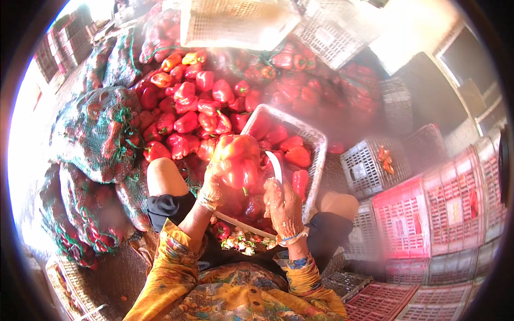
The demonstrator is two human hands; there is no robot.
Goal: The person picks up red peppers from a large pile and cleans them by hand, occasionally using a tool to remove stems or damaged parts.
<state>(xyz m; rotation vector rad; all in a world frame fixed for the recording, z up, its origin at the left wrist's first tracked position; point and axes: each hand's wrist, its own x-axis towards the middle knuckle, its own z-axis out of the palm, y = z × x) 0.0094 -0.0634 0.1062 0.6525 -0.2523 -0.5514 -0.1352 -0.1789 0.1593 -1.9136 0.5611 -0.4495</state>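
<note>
A large red bell pepper (235,160) is held up in my left hand (211,187), its stem end pointing down toward me. My right hand (285,207) is closed around a knife whose pale curved blade (275,167) points up and away, a short gap to the right of the pepper. Under both hands is a white plastic crate (321,155) set between my knees, with several red peppers (297,155) inside. Cut stem and core scraps (246,243) lie just in front of my lap. My left fingertips are partly hidden behind the pepper.
Beyond the crate spreads a heap of red bell peppers (187,101). Green net sacks (96,134) filled with peppers stand on the left. Red and white plastic crates (401,214) are stacked at the right, and a pale crate (235,24) stands at the far side.
</note>
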